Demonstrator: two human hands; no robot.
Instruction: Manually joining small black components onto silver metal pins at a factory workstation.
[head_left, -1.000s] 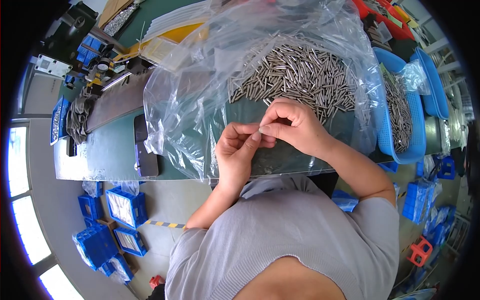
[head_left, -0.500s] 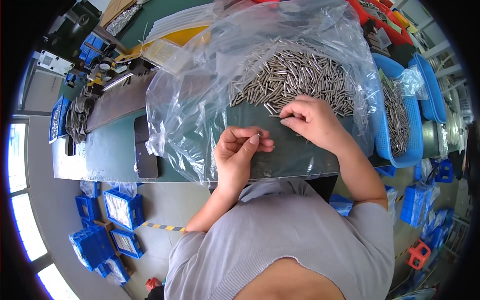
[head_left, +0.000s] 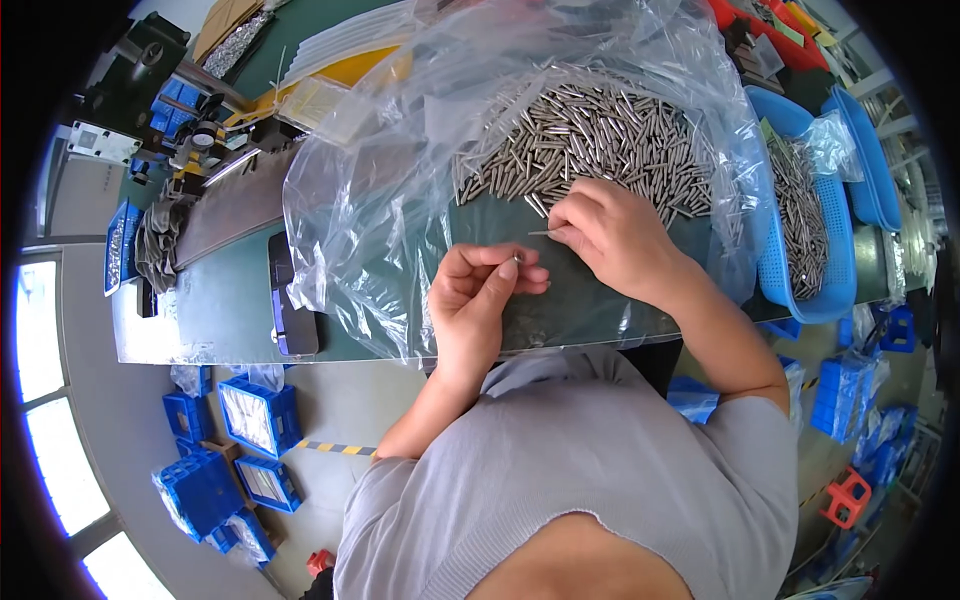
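Note:
A heap of short, slim metal pins [head_left: 590,135] lies on a clear plastic sheet [head_left: 370,215] over the green tabletop [head_left: 215,310]. At the heap's near edge, my right hand [head_left: 620,240] pinches one metal pin [head_left: 538,233] between thumb and fingertips. That pin points left toward my other hand and is off the heap. Closer to the table's front edge, my left hand [head_left: 475,300] is closed, with thumb and index finger on a small shiny metal piece [head_left: 517,260]. Most of that piece is hidden by the fingers, so its shape cannot be told.
Right of the heap stands a blue perforated basket [head_left: 838,270] holding more pins. A dark phone [head_left: 293,295] lies left of the sheet. Farther left are a dark machine [head_left: 150,60], grey gloves [head_left: 158,240] and a small blue tray [head_left: 122,245]. Blue crates [head_left: 200,490] stand on the floor.
My right hand has drawn slightly left and now has a pin lifted from the heap's edge. The left hand keeps nearly the same place and pinch. The view has shifted slightly.

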